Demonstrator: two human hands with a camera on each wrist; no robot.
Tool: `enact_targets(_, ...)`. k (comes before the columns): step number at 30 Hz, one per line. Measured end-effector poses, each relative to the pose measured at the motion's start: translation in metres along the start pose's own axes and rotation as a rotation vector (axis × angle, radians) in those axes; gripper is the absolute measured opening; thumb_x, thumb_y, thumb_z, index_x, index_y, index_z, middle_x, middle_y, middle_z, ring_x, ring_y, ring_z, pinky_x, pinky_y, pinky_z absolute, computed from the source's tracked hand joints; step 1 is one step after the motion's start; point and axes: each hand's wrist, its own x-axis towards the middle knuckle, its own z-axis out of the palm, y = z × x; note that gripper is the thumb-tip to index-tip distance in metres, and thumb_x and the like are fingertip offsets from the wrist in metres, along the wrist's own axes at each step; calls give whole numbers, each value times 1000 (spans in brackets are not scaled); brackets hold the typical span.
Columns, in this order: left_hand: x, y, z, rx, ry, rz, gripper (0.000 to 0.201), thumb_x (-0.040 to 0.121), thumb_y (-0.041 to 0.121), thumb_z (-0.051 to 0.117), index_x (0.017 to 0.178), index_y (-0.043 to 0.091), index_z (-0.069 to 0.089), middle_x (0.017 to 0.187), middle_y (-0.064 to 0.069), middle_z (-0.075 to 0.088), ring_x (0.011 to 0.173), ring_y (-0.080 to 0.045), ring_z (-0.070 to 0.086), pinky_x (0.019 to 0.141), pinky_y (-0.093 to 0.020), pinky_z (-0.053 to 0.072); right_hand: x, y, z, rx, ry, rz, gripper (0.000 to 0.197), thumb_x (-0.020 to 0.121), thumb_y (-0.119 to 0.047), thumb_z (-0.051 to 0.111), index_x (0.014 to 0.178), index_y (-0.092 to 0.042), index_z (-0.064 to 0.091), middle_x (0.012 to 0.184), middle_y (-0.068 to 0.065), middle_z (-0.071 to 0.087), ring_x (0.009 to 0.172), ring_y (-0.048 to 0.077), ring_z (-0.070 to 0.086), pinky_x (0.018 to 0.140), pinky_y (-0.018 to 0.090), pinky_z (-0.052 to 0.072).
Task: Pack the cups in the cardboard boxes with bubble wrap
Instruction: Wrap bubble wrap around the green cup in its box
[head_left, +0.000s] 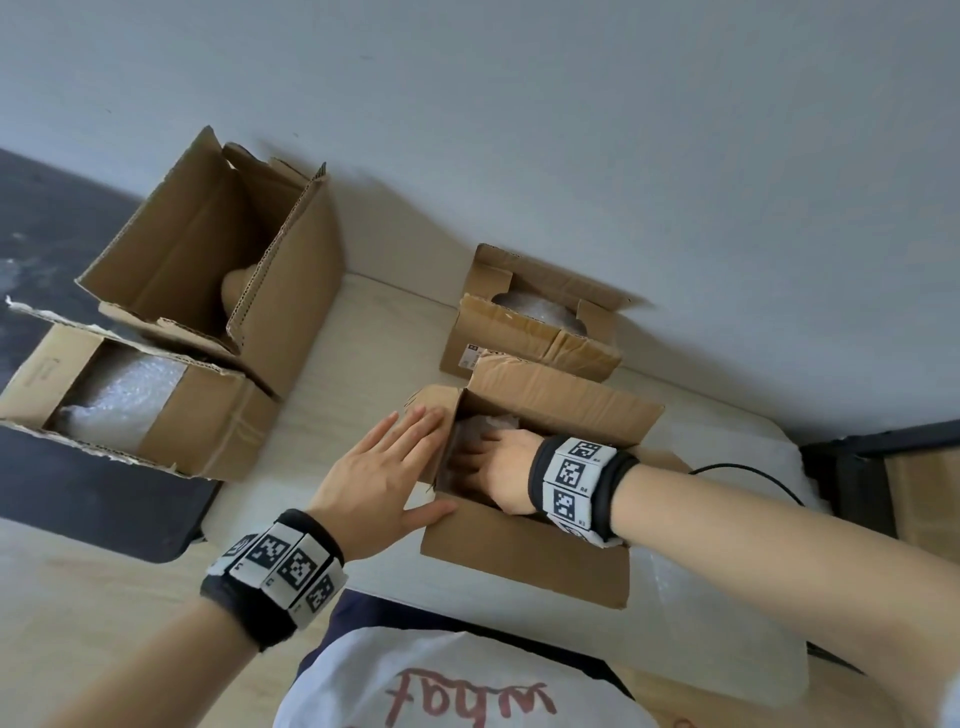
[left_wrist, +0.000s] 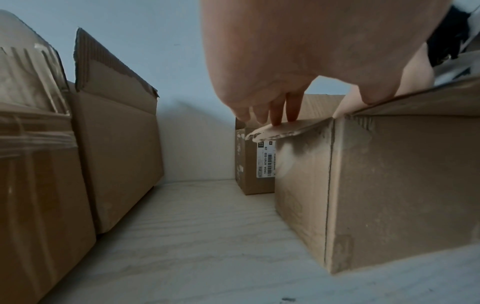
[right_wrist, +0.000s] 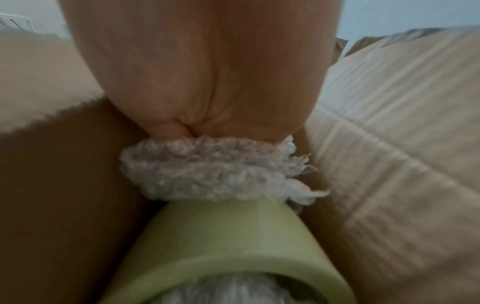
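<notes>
A small open cardboard box (head_left: 519, 566) stands near me on the pale table. My right hand (head_left: 498, 462) reaches down inside it. In the right wrist view that hand (right_wrist: 207, 82) grips a band of bubble wrap (right_wrist: 207, 168) wound round a light green cup (right_wrist: 228, 232). More wrap is stuffed in the cup's mouth. My left hand (head_left: 384, 467) lies flat with straight fingers (left_wrist: 275, 115) pressing the box's left flap (left_wrist: 283, 127) outward, thumb at the box corner.
A tall open box (head_left: 291, 291) and a box holding a bubble-wrapped bundle (head_left: 208, 415) stand at the left. A smaller labelled box (head_left: 524, 332) with a wrapped item stands behind. A bubble wrap sheet (head_left: 727, 597) and a black cable (head_left: 753, 478) lie at the right.
</notes>
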Motion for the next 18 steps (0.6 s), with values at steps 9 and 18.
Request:
enact_targets(9,-1,2,0,-50,-18,-18,83,85,69,31,146,13,32,154,-3,28,140,-17,28,114,-34,11,-45,25,-8,351,211,86,42,95,-17,41,136,-21,49,142,7,44,134,27,36,113,40,27)
enact_targets(18,2,9,-9,-126,-44,-69,90,74,65,59,142,9,38,151,-5,34,132,-23,43,104,-33,38,-60,5,9,337,83,97,46,93,-11,46,138,-23,46,154,0,26,140,25,28,105,42,37)
